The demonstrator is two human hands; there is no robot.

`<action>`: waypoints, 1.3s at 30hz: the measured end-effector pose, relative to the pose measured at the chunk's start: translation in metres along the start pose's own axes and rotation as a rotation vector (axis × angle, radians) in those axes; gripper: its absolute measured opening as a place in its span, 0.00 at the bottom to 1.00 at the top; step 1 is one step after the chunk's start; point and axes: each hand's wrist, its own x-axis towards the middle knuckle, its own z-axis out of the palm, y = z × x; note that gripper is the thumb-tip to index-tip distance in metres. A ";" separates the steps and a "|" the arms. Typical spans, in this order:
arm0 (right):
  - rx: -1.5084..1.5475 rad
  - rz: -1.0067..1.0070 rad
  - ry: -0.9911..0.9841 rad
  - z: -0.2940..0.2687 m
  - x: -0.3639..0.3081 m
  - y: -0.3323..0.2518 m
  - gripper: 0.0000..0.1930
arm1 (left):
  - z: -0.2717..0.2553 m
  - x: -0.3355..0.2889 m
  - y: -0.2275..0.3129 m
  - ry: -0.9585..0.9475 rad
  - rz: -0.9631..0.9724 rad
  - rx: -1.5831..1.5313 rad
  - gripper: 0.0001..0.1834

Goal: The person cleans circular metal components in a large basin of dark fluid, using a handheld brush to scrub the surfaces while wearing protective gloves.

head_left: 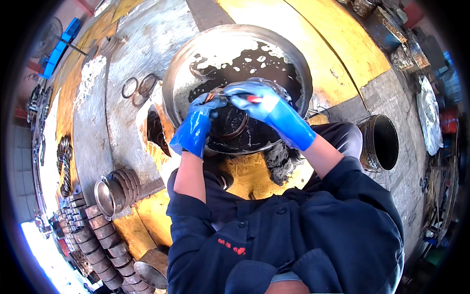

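A wide round metal basin lies in front of me, holding dark liquid with patches of white foam. I wear blue rubber gloves. My left hand is over the basin's near left part, its fingers curled round the brownish edge of a piece I cannot make out. Close beside it my right hand is closed, with a small red thing showing between its fingers. Gloves hide most of what both hands grip. Just below them a dark metal ring shows against the liquid; I cannot tell if it is held.
Several thin rings lie on the floor left of the basin. Nearer on the left are a row of metal rings and stacked ring-shaped parts. A dark bucket stands at right. Grey sludge sits against the basin's near side.
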 end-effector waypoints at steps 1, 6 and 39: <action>0.006 -0.003 0.002 0.004 0.004 -0.003 0.10 | -0.007 0.007 -0.012 0.057 0.033 -0.113 0.13; 0.131 0.343 0.008 0.003 0.001 0.061 0.11 | 0.003 -0.002 0.009 0.022 0.007 -0.123 0.14; 0.184 0.564 0.025 0.015 -0.013 0.076 0.11 | -0.014 0.008 -0.006 0.045 0.072 -0.222 0.17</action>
